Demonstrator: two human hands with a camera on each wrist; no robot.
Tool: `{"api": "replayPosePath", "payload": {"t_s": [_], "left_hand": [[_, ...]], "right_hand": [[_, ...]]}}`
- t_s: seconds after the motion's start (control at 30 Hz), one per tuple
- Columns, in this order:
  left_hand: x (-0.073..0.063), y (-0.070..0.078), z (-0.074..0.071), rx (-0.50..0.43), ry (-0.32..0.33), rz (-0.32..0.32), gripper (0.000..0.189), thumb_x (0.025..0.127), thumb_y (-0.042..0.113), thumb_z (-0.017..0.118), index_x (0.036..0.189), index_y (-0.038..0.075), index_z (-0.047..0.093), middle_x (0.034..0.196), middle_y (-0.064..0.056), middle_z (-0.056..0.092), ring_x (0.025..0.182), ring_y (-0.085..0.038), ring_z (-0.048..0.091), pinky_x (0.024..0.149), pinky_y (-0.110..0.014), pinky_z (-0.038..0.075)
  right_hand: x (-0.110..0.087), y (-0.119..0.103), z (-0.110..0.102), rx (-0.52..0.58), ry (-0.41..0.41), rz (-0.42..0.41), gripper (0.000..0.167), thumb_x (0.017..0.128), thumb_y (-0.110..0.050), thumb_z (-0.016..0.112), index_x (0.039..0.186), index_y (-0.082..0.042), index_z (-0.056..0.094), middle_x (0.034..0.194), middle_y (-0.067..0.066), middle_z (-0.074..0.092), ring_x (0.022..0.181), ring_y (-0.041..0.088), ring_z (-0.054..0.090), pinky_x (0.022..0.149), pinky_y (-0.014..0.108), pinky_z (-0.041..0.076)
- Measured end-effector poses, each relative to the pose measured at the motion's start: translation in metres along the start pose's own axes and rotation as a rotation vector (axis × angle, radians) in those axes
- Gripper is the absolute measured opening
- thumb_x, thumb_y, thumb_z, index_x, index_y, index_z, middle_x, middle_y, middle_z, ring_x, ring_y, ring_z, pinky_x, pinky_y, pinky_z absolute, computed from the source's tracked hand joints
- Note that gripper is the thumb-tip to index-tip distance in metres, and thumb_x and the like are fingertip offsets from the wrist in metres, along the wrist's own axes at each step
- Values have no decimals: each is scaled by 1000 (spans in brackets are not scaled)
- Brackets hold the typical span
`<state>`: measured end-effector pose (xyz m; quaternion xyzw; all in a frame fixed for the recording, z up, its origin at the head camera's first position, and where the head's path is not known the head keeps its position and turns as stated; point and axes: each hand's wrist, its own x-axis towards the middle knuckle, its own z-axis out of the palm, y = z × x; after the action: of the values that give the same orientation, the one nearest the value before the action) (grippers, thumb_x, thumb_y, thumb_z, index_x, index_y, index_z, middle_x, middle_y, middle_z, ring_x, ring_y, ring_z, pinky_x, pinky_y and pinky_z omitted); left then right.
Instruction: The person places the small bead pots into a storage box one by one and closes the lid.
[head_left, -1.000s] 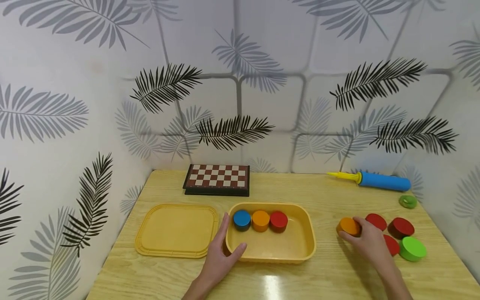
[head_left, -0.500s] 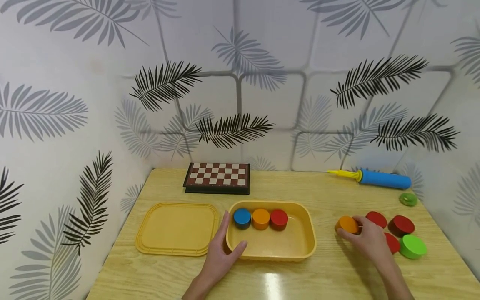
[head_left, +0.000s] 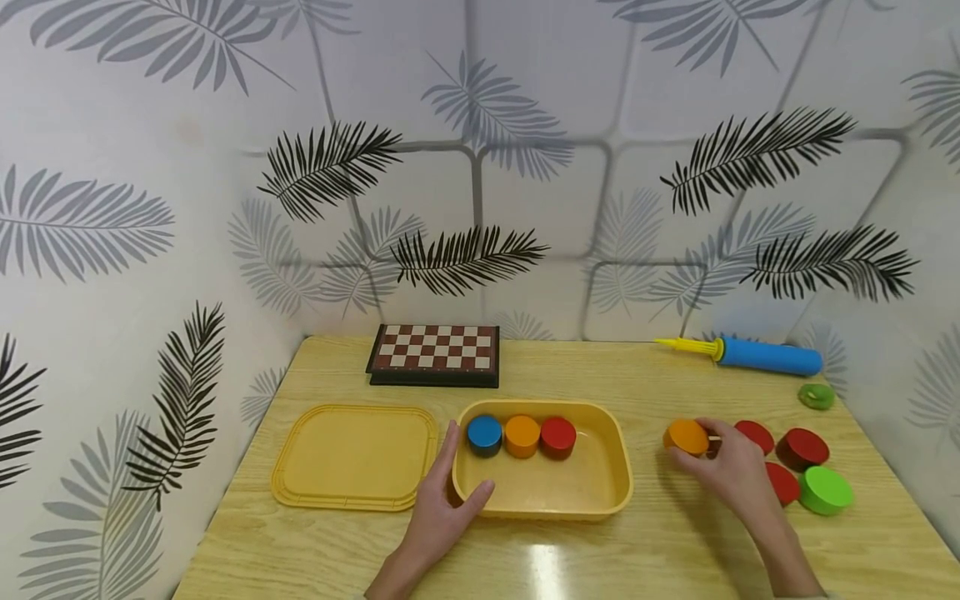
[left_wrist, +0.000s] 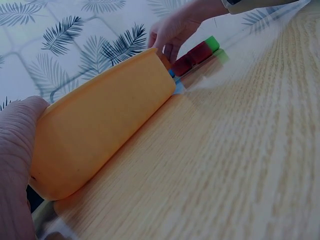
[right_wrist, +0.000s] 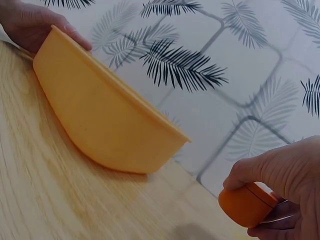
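While the left hand (head_left: 439, 515) rests straight-fingered against the tub (head_left: 562, 490), the right hand (head_left: 731, 473) grips an orange block (head_left: 684, 438) right of it, slightly closer than before (a carry seems under way).

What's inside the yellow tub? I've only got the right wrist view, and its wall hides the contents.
Observer: Head view shows three round pieces in a row inside the yellow tub: a blue disc, an orange disc and a red disc.

Operator: OK. Any loose pieces besides the held orange piece in the right hand?

Observer: Four near that hand: three red pieces and a green piece.

Operator: And on the table, past the left hand?

Observer: A flat yellow panel, maybe a lid, lies left of the tub.
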<state>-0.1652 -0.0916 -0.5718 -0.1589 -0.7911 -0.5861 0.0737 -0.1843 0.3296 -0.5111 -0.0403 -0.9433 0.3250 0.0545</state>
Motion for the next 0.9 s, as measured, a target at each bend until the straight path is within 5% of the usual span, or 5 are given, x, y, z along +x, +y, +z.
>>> {"api": "replayPosePath", "payload": {"t_s": [0.57, 0.9], "left_hand": [[-1, 2, -1, -1, -10, -21, 95, 95, 34, 78, 168, 15, 20, 174, 4, 14, 159, -20, 16, 124, -24, 15], [0, 3, -1, -2, -10, -1, 93, 97, 31, 77, 168, 14, 19, 174, 1, 14, 159, -26, 16, 123, -21, 16]], "right_hand": [[-3, -59, -5, 119, -11, -149, 62, 86, -37, 87, 130, 2, 67, 112, 15, 74, 96, 26, 68, 81, 29, 60], [4, -79, 9, 131, -89, -237, 62, 84, -31, 90, 129, 4, 67, 116, 17, 74, 94, 27, 72, 84, 47, 62]]}}
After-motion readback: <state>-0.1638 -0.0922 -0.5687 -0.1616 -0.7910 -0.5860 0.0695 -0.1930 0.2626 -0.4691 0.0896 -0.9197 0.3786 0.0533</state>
